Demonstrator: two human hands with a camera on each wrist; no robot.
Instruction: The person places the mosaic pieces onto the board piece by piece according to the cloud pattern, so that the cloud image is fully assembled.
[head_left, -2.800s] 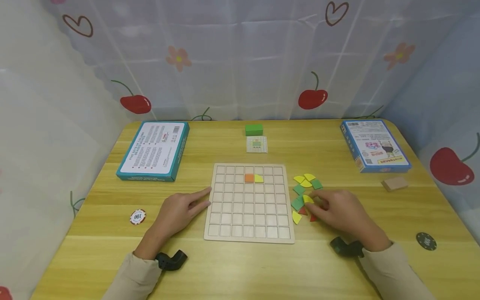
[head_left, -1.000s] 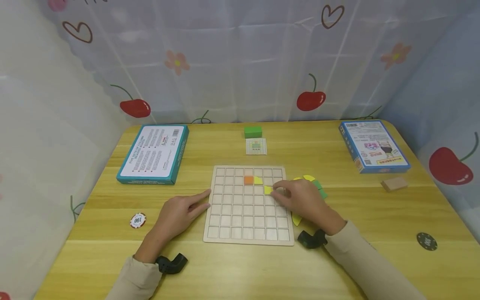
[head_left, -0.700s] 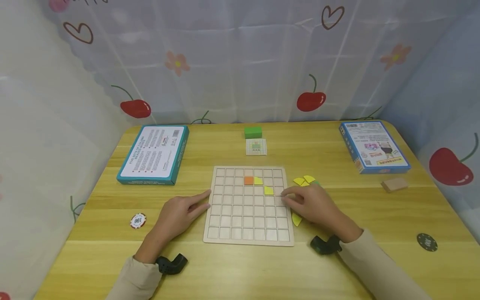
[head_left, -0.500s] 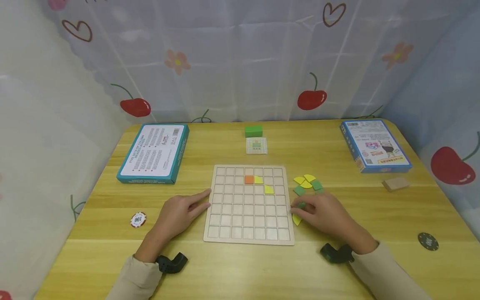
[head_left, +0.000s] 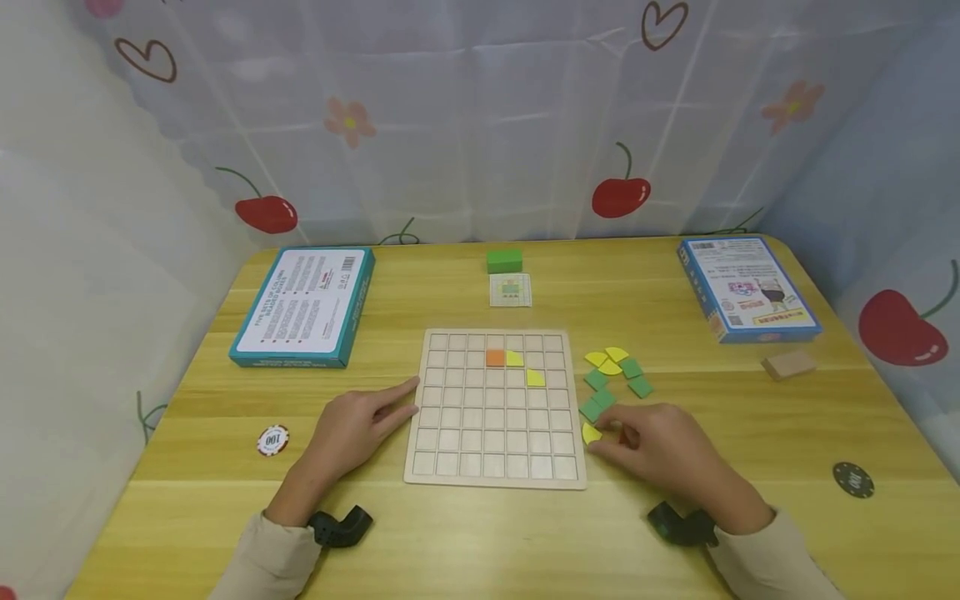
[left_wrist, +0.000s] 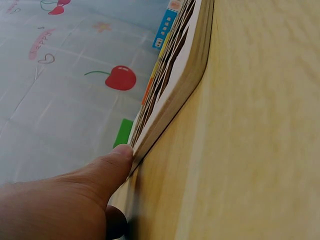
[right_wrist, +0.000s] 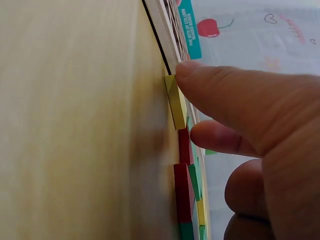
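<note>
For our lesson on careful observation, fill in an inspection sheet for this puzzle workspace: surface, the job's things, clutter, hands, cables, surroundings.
Surface: wooden table.
Job's things: grid board with one orange and two yellow tiles; loose tiles to its right.
Clutter: two boxes, green block, card, two chips, wooden block.
Hands: left hand touches the board's edge; right hand on a yellow tile.
Cables: nothing seen.
Surroundings: cherry-print curtain.

"100" on poker chip (head_left: 273,439)
</note>
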